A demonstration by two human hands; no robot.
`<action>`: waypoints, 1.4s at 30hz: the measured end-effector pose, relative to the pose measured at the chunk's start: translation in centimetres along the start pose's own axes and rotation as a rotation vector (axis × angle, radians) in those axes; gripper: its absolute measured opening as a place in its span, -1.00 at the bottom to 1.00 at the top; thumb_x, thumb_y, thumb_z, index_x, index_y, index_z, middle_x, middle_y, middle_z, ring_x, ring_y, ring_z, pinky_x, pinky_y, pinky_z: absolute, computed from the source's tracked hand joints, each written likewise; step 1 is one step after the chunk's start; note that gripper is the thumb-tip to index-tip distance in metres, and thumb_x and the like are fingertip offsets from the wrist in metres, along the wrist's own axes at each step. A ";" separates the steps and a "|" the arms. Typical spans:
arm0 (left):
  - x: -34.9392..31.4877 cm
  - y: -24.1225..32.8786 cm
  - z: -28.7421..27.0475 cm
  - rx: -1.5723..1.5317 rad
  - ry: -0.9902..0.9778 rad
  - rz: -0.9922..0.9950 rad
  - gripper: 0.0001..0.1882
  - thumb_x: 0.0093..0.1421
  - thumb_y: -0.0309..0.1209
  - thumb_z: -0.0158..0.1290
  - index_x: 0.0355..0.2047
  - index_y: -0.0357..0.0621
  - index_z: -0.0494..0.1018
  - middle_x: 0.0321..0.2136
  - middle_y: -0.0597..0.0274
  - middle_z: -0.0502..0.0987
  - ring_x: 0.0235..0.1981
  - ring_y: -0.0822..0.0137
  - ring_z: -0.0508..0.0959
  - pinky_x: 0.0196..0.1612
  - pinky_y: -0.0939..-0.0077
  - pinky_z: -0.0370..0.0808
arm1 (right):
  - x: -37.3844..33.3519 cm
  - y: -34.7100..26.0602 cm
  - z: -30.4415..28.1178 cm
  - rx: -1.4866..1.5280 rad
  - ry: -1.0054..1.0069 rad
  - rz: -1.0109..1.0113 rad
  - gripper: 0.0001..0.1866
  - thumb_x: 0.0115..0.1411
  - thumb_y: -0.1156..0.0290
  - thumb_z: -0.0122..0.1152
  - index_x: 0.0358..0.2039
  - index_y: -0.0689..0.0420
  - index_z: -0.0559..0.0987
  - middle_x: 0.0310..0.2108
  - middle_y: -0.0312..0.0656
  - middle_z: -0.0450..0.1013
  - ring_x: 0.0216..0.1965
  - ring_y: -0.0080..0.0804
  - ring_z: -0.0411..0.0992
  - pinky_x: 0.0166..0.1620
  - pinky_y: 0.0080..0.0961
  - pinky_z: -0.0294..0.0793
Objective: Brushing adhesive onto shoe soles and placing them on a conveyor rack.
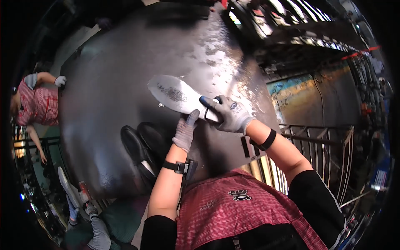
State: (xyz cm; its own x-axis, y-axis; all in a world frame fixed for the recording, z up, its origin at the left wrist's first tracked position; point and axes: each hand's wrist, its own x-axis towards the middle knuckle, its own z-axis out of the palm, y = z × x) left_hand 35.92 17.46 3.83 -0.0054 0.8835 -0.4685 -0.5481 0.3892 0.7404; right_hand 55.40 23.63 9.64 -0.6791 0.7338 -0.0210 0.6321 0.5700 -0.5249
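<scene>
A pale, translucent shoe insole (183,96) with a dark speckled patch on its wide end is held over the dark table. My right hand (233,114), in a whitish glove with dark fingertips, grips the narrow heel end. At the near edge, the grey-gloved thumb of my left hand (185,130) lies against the insole; its other fingers are mostly hidden. Below and left of my hands, a pair of black shoes (135,143) rests on the table, and something white shows at one shoe's heel.
The dark table (108,75) carries a worn, shiny patch near the far right. To the right are metal racks (321,137). A co-worker in a red apron (39,98) rests a gloved hand (60,81) at the left edge. Another co-worker's gloved hand (91,209) is at lower left.
</scene>
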 end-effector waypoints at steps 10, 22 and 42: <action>-19.9 -8.7 -8.6 0.035 -0.147 -0.712 -0.08 0.16 0.40 -0.16 0.10 -0.29 0.31 -0.13 -0.11 0.52 -0.20 0.08 0.59 -0.27 0.37 0.52 | -17.5 1.5 -5.1 0.020 -0.077 0.669 0.13 -0.14 0.07 0.34 0.43 -0.32 -0.05 0.25 0.44 0.10 0.08 0.28 0.37 0.15 -0.15 0.41; -15.0 -12.1 -10.0 -0.450 0.656 -0.531 -0.22 0.25 0.08 -0.01 0.17 -0.38 0.12 0.08 -0.04 0.26 0.06 -0.06 0.41 0.09 -0.02 0.53 | -30.8 0.6 7.4 0.508 0.349 0.939 0.08 0.02 0.08 0.40 0.40 0.22 0.00 0.10 0.23 0.34 0.13 -0.13 0.39 0.16 -0.26 0.39; -12.0 -1.0 7.4 0.156 0.283 0.078 -0.23 0.08 -0.16 0.21 0.21 -0.22 0.17 -0.01 0.04 0.38 -0.04 0.22 0.45 -0.05 0.20 0.50 | -25.6 -2.9 -2.9 0.371 -0.037 0.829 -0.57 0.22 0.12 0.18 0.00 0.10 0.46 -0.24 0.09 0.56 -0.15 0.01 0.53 -0.11 -0.15 0.50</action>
State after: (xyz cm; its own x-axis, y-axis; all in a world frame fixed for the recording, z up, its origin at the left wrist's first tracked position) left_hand 42.73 8.40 12.33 -0.2864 0.8131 -0.5069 -0.4025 0.3780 0.8337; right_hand 72.04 4.20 14.18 -0.0756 0.8396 -0.5379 0.7671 -0.2957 -0.5693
